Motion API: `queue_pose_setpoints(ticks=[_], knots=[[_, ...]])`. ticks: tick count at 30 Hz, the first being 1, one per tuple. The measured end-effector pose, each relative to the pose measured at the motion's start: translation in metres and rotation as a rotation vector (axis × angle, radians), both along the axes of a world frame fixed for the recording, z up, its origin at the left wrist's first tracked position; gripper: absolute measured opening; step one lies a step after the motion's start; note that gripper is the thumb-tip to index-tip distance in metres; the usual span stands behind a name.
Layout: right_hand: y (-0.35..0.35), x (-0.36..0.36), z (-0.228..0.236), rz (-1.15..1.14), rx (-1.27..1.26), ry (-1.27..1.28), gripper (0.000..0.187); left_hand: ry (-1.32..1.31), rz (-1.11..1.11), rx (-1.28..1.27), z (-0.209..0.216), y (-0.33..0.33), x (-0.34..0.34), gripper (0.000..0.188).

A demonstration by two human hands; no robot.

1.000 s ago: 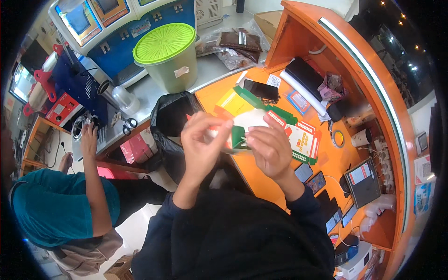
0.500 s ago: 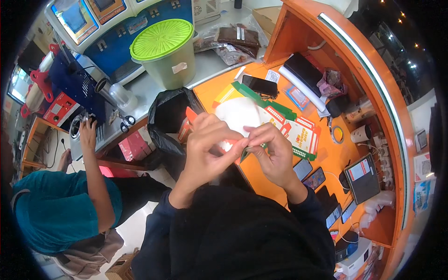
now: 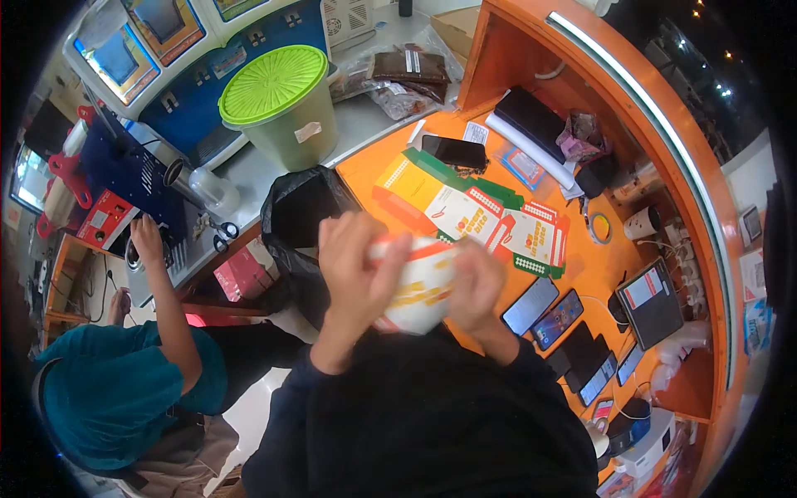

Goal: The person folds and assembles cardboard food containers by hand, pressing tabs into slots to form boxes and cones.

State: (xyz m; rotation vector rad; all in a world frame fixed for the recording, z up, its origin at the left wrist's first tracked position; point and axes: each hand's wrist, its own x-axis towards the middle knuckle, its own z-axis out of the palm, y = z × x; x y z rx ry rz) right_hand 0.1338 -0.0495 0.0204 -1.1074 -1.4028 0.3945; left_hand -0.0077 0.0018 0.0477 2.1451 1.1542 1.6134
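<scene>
Between my two hands is a white food carton [image 3: 419,286] with yellow print and an orange edge, blurred by motion. My left hand [image 3: 359,261] is closed on its left side, the thumb laid over the front. On the opposite side my right hand [image 3: 477,286] grips it with curled fingers, also smeared. The carton is raised above the near edge of the orange table [image 3: 382,224]. Just beyond it lie flat, unfolded cartons [image 3: 465,214] in white, green, orange and yellow.
A black-lined bin [image 3: 303,203] stands left of the table, below a green-lidded tub [image 3: 286,108]. Several phones [image 3: 556,319] lie at the right, near a black tablet-like device [image 3: 652,307]. At left a co-worker in a teal shirt [image 3: 124,390] reaches toward a red-and-blue machine [image 3: 112,217].
The carton has been turned, so its printed face now shows instead of plain white. My hands have moved apart from their pinch together and hold its two sides. The whole view has shifted slightly.
</scene>
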Motion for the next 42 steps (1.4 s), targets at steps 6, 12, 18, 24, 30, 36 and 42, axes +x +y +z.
queue_pose_setpoints(ticks=[6, 12, 18, 24, 30, 36, 42], knots=[[0.038, 0.013, 0.001, 0.089, -0.167, 0.296, 0.015, -0.621, -1.005, -0.858, 0.01, -0.007, -0.006, 0.017], [0.018, 0.021, 0.002, 0.253, -0.105, 0.169, 0.024, -0.841, -0.884, -0.825, -0.008, 0.003, 0.0, 0.029], [0.0, 0.025, 0.02, 0.195, 0.002, -0.092, 0.024, -0.962, -0.639, -0.573, -0.012, 0.002, 0.009, 0.019], [0.007, 0.016, 0.016, 0.112, -0.015, 0.377, 0.009, -0.327, -0.085, 0.11, -0.015, -0.005, 0.019, 0.017], [0.014, 0.001, 0.017, -0.065, 0.114, 0.256, 0.009, -0.325, -0.201, -0.107, -0.011, -0.015, 0.026, 0.015], [0.013, -0.005, 0.026, -0.12, 0.189, 0.096, 0.011, -0.528, -0.386, -0.282, -0.005, -0.013, 0.02, 0.015], [0.016, -0.017, 0.019, -0.225, 0.273, -0.222, 0.028, -0.748, -0.336, -0.351, -0.008, -0.024, 0.029, 0.01]])
